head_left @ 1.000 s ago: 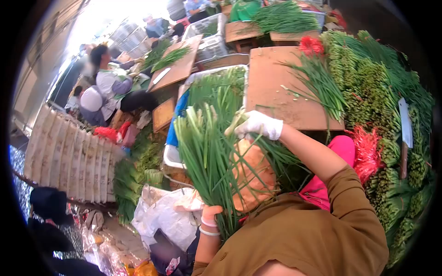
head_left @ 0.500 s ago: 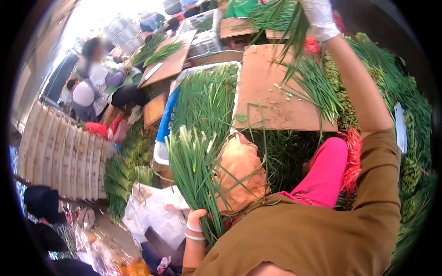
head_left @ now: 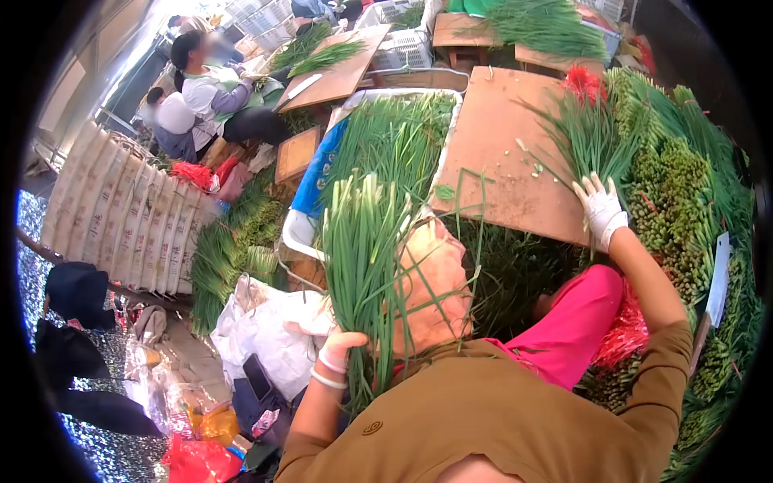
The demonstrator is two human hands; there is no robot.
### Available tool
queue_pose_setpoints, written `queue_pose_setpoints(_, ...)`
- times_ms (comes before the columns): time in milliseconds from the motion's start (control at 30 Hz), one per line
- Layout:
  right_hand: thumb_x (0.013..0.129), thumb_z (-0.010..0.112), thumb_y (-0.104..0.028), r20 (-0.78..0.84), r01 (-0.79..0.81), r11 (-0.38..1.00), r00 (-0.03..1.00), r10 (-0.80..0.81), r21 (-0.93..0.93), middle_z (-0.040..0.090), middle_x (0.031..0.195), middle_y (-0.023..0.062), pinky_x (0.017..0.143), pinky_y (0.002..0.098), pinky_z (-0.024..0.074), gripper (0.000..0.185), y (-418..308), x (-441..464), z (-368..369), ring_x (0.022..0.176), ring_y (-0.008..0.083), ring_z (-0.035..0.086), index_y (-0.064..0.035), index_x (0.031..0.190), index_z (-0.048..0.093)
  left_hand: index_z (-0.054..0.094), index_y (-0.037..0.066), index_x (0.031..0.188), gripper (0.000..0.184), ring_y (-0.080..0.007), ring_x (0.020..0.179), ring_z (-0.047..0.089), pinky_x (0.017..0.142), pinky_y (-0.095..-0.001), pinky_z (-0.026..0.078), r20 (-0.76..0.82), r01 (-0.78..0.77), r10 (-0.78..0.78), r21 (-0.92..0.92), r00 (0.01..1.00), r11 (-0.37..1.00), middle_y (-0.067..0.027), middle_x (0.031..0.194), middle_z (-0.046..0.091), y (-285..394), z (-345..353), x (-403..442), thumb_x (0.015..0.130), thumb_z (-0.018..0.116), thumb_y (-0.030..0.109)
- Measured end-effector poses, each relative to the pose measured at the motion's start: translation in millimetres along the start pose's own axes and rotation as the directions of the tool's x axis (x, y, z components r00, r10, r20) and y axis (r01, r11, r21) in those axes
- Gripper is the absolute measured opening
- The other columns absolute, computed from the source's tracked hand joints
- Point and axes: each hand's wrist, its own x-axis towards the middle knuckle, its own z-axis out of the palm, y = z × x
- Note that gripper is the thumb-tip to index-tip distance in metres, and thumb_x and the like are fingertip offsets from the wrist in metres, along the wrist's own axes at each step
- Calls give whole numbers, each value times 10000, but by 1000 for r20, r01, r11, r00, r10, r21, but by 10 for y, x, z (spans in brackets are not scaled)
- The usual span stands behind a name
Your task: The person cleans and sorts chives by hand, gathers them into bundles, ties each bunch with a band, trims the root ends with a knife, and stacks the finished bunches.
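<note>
A bunch of garlic chives (head_left: 360,258), pale stem ends upward, stands in my left hand (head_left: 341,344), whose fingers are closed around its lower leaves. My right hand (head_left: 602,212) wears a white glove and lies with fingers spread at the right edge of the wooden board (head_left: 503,153). Its fingertips are at the leaves of the loose garlic chives (head_left: 594,145) on that board's right side. An orange cloth (head_left: 435,286) covers my knee beside the held bunch.
A white crate (head_left: 299,233) of chives stands left of the board. Bundled greens (head_left: 672,201) are stacked at right, with a knife (head_left: 715,282) on them. Red ties (head_left: 624,334) lie near my pink-clad leg. A person (head_left: 213,105) sits at the far left near another board (head_left: 342,68).
My right hand has come down from the top of the view to the board's right edge, and the chives hanging from it are no longer in the air. My left hand keeps its bunch.
</note>
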Motion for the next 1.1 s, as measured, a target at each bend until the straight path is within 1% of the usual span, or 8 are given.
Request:
queue_pose_setpoints(133, 772, 703, -188, -34, 144, 844, 988, -148, 517, 518, 1314, 117, 1079, 494, 284, 644, -660, -161, -640, 1318, 297, 394, -96, 1354, 443, 466, -18, 1318, 675, -238, 1056, 592, 893, -361, 485, 126, -24, 11, 107, 992, 994, -124, 1218, 585, 215, 399, 233, 692, 694, 95)
queue_pose_setpoints(200, 855, 641, -306, 115, -60, 244, 969, -220, 968, 539, 1303, 107, 1023, 454, 341, 588, -1088, -269, -597, 1251, 259, 453, -102, 1366, 436, 467, -15, 1323, 665, -222, 1106, 562, 960, -361, 437, 182, -100, 55, 245, 982, 964, -100, 1224, 586, 254, 379, 287, 702, 677, 93)
queue_pose_setpoints(367, 867, 293, -746, 222, -412, -867, 907, -359, 280, 531, 1323, 85, 935, 395, 393, 836, -2138, -216, -129, 1168, 214, 484, -116, 1405, 400, 437, 5, 1341, 691, -270, 1076, 593, 927, -358, 457, -9, 86, -127, 785, 992, 613, -148, 1166, 620, 423, 638, 153, 704, 661, 147)
queue_pose_setpoints(467, 890, 297, -701, 156, -311, -944, 932, -326, -112, 531, 1324, 137, 1042, 461, 371, 832, -2593, -121, 225, 1191, 288, 516, -20, 1341, 459, 317, 57, 1422, 840, -336, 1073, 591, 909, -375, 474, -136, 135, -49, 991, 990, -21, -255, 1105, 603, 49, 288, 45, 689, 686, 239)
queue_pose_setpoints(567, 911, 304, -664, 67, -290, -913, 945, -320, -286, 574, 1259, 162, 1008, 452, 422, 805, -2669, -173, 197, 1135, 303, 562, 4, 1334, 456, 348, 6, 1395, 876, -356, 1151, 537, 981, -359, 422, 28, -35, -78, 996, 997, -87, -240, 1211, 559, -80, 278, -63, 673, 751, 295)
queue_pose_setpoints(733, 948, 355, -577, 46, -306, -946, 949, -312, -104, 600, 1207, 137, 987, 421, 441, 701, -2545, -109, -15, 1091, 278, 583, -4, 1339, 455, 362, -55, 1379, 839, -295, 1210, 489, 1039, -361, 373, -161, 34, 180, 829, 970, 559, -207, 1279, 517, 391, -7, 217, 706, 768, 237)
queue_pose_setpoints(900, 956, 465, -452, 19, -279, -908, 958, -287, 313, 598, 1225, 96, 959, 384, 452, 588, -2447, -10, -139, 1077, 218, 592, -7, 1340, 465, 323, -40, 1401, 928, -296, 1230, 473, 1046, -371, 363, 155, -99, 362, 981, 919, -168, -190, 1290, 522, -167, 657, 1053, 658, 794, 257)
queue_pose_setpoints(1100, 929, 524, -160, 173, -291, -770, 957, -235, 567, 661, 1086, 106, 793, 304, 528, 323, -2088, -242, 174, 918, 180, 646, 35, 1178, 596, 430, -44, 1311, 495, -221, 1139, 540, 988, -331, 422, -118, -257, 368, 522, 922, 813, -155, 1266, 539, -231, -47, 1444, 868, 611, 81)
